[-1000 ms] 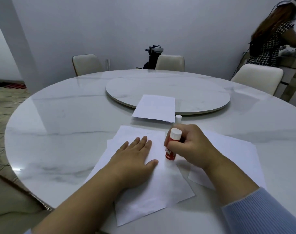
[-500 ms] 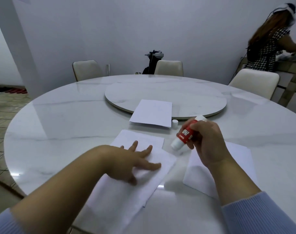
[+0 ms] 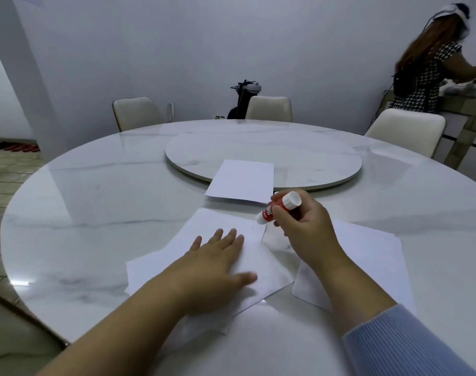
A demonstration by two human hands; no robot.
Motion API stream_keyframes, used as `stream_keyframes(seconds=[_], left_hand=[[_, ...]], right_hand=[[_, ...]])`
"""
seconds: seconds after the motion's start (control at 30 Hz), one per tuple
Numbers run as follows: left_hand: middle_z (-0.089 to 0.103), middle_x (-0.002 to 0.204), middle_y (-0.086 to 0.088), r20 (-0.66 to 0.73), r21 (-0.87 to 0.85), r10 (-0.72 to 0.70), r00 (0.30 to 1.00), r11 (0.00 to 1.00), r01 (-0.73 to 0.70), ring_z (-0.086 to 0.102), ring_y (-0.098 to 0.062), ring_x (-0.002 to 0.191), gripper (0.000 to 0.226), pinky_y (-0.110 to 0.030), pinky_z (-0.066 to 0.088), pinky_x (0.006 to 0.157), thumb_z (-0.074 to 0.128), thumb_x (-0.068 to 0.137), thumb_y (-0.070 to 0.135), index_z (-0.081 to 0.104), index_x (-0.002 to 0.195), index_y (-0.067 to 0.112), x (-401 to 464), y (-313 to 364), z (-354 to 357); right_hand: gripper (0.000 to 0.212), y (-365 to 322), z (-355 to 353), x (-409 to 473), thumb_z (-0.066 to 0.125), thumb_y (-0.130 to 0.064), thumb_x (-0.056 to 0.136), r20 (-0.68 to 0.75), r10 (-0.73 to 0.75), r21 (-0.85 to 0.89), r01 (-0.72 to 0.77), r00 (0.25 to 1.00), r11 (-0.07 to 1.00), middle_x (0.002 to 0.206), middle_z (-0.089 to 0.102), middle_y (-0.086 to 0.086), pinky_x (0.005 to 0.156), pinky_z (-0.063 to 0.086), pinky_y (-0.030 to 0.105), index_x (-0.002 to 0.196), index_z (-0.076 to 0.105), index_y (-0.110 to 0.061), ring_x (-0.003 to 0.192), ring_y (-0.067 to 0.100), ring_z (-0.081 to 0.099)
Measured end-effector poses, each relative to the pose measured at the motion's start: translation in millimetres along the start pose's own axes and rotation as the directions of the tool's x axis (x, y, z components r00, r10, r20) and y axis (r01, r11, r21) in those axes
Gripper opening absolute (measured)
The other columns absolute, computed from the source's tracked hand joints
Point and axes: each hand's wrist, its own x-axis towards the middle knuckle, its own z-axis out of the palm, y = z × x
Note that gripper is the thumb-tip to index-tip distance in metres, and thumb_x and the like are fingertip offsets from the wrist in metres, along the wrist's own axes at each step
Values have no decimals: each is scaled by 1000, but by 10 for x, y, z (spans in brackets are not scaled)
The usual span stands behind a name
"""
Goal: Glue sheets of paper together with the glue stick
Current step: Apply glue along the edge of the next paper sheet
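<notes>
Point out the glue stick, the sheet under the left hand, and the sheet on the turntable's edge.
glue stick [image 3: 269, 212], head view, red label.
sheet under the left hand [image 3: 218, 222], head view, bare far part.
sheet on the turntable [image 3: 243, 181], head view, centre.

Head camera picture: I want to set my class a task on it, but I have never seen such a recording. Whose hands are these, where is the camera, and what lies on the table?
No machine here: a person wears a camera on the head, looking down at their own hands. The left hand presses flat on a sheet of paper that lies on the round marble table. The right hand grips a red glue stick, tilted, lower tip at that sheet's far corner. Another sheet lies under the right forearm, and a third rests partly on the turntable.
</notes>
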Motion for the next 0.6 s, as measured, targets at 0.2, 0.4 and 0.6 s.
stream_keyframes(seconds=[0.2, 0.4, 0.6], left_hand=[[-18, 156, 18, 81, 25, 56, 995, 998, -58, -16, 1, 143, 77, -26, -9, 117, 35, 90, 61, -9, 149, 37, 0, -193, -39], [-15, 156, 21, 41, -9, 66, 997, 998, -66, -15, 3, 142, 74, -23, -10, 115, 35, 91, 59, -7, 148, 39, -21, -184, -5], [-15, 156, 23, 39, -17, 72, 997, 997, -71, -15, 4, 142, 75, -24, -8, 117, 36, 89, 61, -7, 148, 40, -4, -216, 7]], right_hand=[[11, 85, 52, 5, 63, -11, 83, 175, 40, -88, -25, 984, 996, 79, 73, -6, 77, 53, 35, 89, 66, -20, 73, 9, 63], [7, 60, 78, -16, 63, -13, 82, 246, 50, -141, -15, 968, 990, 81, 72, -2, 73, 49, 26, 86, 67, -17, 74, 10, 63], [19, -83, -14, -78, 55, -20, 62, 297, -15, -173, 69, 955, 983, 68, 66, 12, 63, 49, 40, 69, 62, -4, 67, 27, 59]])
